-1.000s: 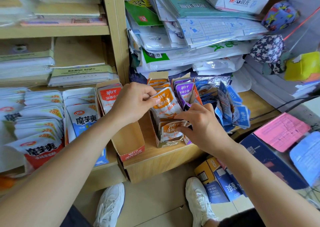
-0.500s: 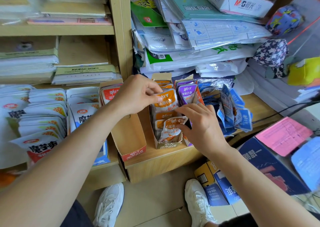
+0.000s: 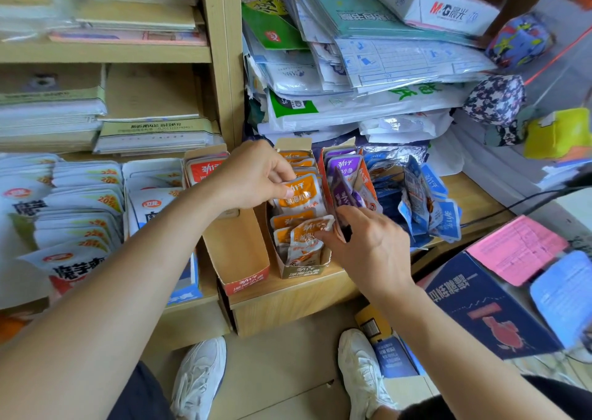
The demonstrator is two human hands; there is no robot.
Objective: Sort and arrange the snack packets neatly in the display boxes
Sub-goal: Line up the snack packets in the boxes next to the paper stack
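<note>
A cluttered wooden shelf [image 3: 288, 301] fills the frame, with stationery piled above. At centre, the left hand [image 3: 253, 176] pinches an upright orange packet [image 3: 299, 192] standing in the orange display box [image 3: 299, 271]. The right hand [image 3: 368, 246], fingers curled, pinches the front packet [image 3: 304, 240] there, perhaps a purple packet [image 3: 341, 192] too. Blue packets [image 3: 426, 201] lie loose at right.

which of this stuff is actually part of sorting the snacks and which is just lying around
Part of the job:
left hand and right hand, both gripping orange packets
orange box
red box
purple packets
loose blue packets

Just lying about:
paper stacks
pink sheet
yellow box
dark blue box
</note>
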